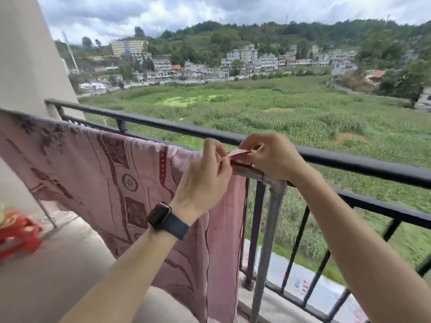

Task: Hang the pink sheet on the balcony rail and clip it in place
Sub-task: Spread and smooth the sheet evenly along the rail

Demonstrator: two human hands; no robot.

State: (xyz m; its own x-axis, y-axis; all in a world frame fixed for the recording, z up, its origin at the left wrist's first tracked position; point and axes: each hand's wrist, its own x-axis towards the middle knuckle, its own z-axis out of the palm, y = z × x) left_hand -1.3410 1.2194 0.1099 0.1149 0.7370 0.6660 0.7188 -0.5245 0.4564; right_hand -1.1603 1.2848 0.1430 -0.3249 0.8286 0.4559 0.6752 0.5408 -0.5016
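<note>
A: Biggest risk?
B: The corner slipping. The pink sheet (112, 173) is draped over the grey pipe (247, 170), just inside the black railing (349, 159). It hangs down the near side, and only its right corner (238, 153) is in hand. If a pinch loosens before a clip goes on, that end could slide along the pipe or lift over the railing, and there's an open drop beyond. That's a judgement, not something seen.
A: Any clip visible?
B: No. It may be hidden under the right fingers, can't tell. The red thing (21, 231) at far left is too blurred to name.
A: Anything else?
B: Bunched fabric at the corner could make a clip bite badly.
A: Pose, left hand?
B: The left hand (205, 173) comes up from near left with a watch (163, 217) on the wrist and its back to the camera. Thumb and forefinger pinch the folded edge of the corner.
A: Right?
B: The right hand (268, 157) reaches in from the right, knuckles up. Its fingers curl down over the same corner, over the pipe right by its elbow joint.
A: Grip?
B: Both are narrow and closed on fabric. The hands are close together with the corner between them.
</note>
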